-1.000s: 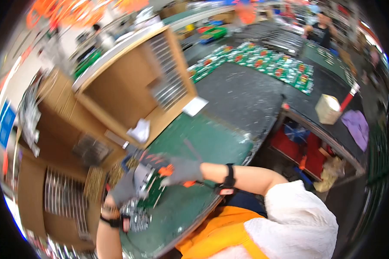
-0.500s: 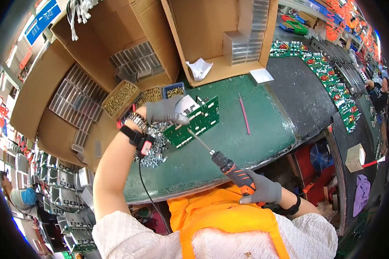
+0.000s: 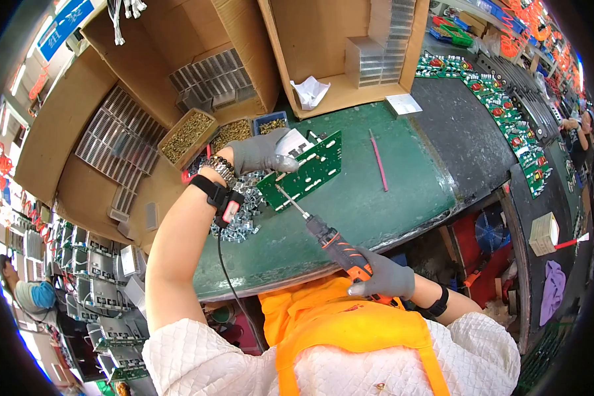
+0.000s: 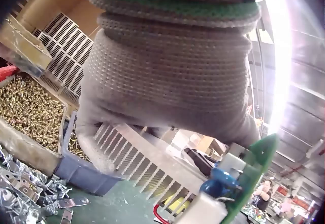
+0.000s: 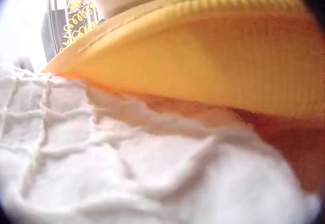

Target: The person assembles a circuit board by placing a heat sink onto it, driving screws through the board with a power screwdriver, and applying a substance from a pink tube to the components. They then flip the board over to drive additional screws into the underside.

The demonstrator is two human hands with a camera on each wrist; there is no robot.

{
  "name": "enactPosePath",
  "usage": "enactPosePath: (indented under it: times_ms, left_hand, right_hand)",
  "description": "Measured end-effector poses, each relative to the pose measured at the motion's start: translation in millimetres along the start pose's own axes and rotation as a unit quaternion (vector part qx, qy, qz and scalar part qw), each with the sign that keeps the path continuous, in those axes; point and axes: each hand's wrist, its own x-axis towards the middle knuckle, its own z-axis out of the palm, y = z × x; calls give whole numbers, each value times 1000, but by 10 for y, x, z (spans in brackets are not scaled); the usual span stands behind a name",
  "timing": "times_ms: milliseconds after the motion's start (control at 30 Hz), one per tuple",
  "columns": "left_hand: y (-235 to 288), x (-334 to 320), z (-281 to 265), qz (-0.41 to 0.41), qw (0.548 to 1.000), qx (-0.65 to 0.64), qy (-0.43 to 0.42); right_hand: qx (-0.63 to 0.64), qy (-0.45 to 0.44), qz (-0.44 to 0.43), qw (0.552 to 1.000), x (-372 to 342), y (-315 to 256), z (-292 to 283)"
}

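Note:
In a grey glove, the left hand (image 3: 264, 154) grips a green circuit board (image 3: 310, 173) with a silver heat sink (image 3: 293, 143) on its back. The left wrist view shows the gloved hand (image 4: 167, 87) spanning the finned heat sink (image 4: 147, 158), with the board (image 4: 254, 178) tilted on edge and blue components on it. The right hand (image 3: 388, 277), also gloved, holds an orange and black electric screwdriver (image 3: 340, 251). Its long bit points at the board's lower left part; whether the tip touches cannot be told. The right wrist view shows only clothing.
Loose metal clips (image 3: 243, 218) lie below the board, with screw boxes (image 3: 188, 136) behind them. Cardboard boxes (image 3: 244, 39) with heat sinks stand at the back. A pink stick (image 3: 379, 160) lies on the green tabletop (image 3: 350, 198). Circuit boards (image 3: 508, 119) line the right.
Since half a second ago the screwdriver has moved left and up, its bit closer to the board. A second ago both hands were together at the board; the right hand has since drawn back.

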Motion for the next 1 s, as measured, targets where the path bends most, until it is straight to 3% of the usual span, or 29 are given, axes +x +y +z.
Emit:
enactPosePath:
  times_ms: [133,233,300,533,633,733,833,900,1000]
  left_hand:
    - [-10,12,5,-30,999,0,-11]
    - [-15,25,26,15,1000,-10,-13]
    - [64,-11,4,-26,999,7,-21]
    - [26,-13,28,-21,1000,4,-3]
    - [-31,-7,50,-28,1000,-7,8]
    - [-75,12,52,26,998,9,55]
    - [16,-48,-9,-14,1000,-2,-4]
    - [-112,-65,-39,21,999,-1,-39]
    - [50,-255,-27,23,998,1,-52]
  right_hand:
    - [130,-50,24,990,-68,-110,39]
    - [231,-114,53,965,-96,-110,94]
    - [247,-115,69,960,-124,-169,153]
    - [290,-94,106,946,-158,-310,325]
    - [278,-96,100,950,-120,-261,341]
    - [223,-86,90,967,-156,-303,303]
    - [121,-91,11,988,-330,-260,151]
    - [94,-75,56,991,-410,-301,-1]
    - [32,102,-76,991,-292,-492,-179]
